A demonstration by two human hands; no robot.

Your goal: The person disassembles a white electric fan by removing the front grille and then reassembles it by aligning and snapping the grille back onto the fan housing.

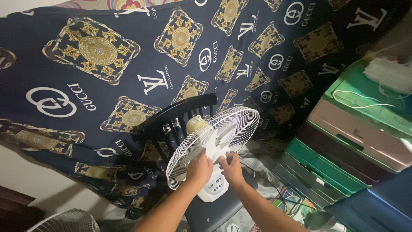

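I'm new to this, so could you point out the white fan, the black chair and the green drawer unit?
white fan [240, 118], head view, wire grille
black chair [180, 109], head view, top rail
green drawer unit [343, 92], head view, top surface

Your left hand [198, 168] and right hand [232, 168] cover the lower rim of the fan [213, 144] grille, so you cannot tell how the fingers [205, 158] grip there, and both forearms run out past the bottom edge. The grille hides most of the blades and part of the motor behind, the fan base hides much of the chair [178, 116] seat, and the buttons on the base are too small to make out. A second fan [64, 221] at lower left and the drawers [356, 141] at right are cut by the frame edges, and the clutter on the floor by the drawers is too dim to identify.
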